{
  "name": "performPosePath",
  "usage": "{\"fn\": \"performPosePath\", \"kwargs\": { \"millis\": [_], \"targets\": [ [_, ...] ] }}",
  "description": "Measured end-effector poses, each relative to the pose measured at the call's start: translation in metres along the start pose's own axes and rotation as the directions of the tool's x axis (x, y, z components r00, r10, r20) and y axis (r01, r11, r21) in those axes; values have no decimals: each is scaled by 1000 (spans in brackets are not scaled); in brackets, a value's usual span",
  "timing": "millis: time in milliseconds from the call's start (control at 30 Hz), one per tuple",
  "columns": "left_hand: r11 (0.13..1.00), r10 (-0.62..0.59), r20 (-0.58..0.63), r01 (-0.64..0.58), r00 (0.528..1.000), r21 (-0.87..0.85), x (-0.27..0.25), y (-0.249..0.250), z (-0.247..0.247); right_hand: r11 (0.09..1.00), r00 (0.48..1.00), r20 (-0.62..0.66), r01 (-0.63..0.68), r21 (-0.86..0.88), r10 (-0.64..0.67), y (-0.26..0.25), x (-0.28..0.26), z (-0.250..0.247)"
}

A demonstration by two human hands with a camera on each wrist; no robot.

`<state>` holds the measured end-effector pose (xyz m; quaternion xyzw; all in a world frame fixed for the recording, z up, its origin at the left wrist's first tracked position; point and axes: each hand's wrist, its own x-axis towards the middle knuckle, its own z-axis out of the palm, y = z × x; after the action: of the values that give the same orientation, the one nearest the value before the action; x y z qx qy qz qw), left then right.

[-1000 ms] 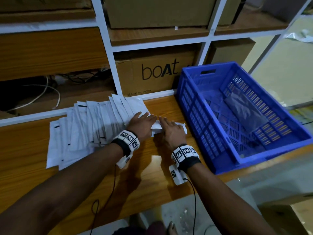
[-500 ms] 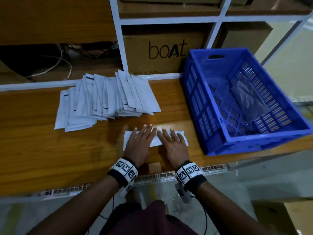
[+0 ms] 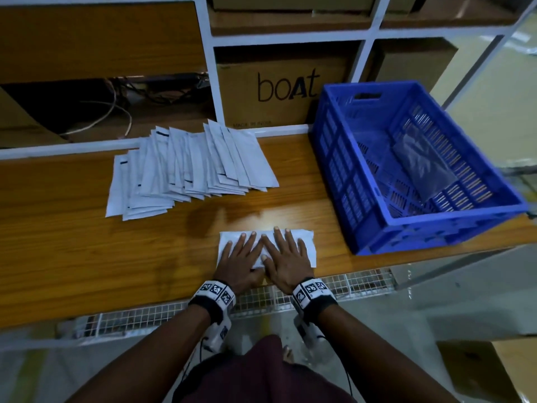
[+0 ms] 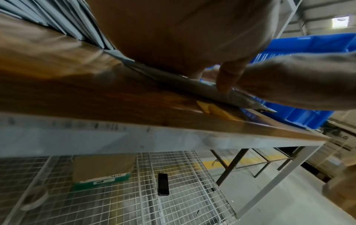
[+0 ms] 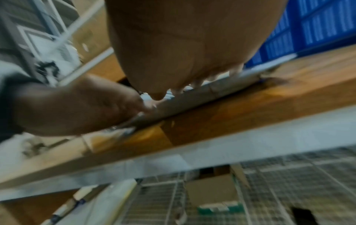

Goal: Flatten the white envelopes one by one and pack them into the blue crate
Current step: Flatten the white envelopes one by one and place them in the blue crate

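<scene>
left hand (image 3: 238,261) lying flat, fingers spread, pressing on envelope (image 3: 307,242) | right hand (image 3: 286,258) lying flat beside it, likewise spread on envelope, thumbs seemingly touching | envelope lying under both palms on table (image 3: 72,242) | pile (image 3: 186,170) sitting beyond left hand | crate (image 3: 406,161) standing right of right hand

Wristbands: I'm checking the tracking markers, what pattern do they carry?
Black-and-white square codes on white wristbands, clearest in the head view.
</scene>
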<state>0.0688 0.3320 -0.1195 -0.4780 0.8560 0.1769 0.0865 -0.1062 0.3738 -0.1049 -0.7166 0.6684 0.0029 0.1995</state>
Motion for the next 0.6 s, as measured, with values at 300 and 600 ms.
{"fn": "performPosePath", "kwargs": {
  "millis": [300, 600],
  "targets": [
    [997, -73, -142, 69, 987, -37, 7, 1, 22, 995, 994, -47, -96, -18, 95, -12, 5, 16],
    [998, -47, -205, 39, 978, -43, 8, -4, 29, 993, 988, -111, -113, -27, 110, -8, 4, 27]
  ]
}}
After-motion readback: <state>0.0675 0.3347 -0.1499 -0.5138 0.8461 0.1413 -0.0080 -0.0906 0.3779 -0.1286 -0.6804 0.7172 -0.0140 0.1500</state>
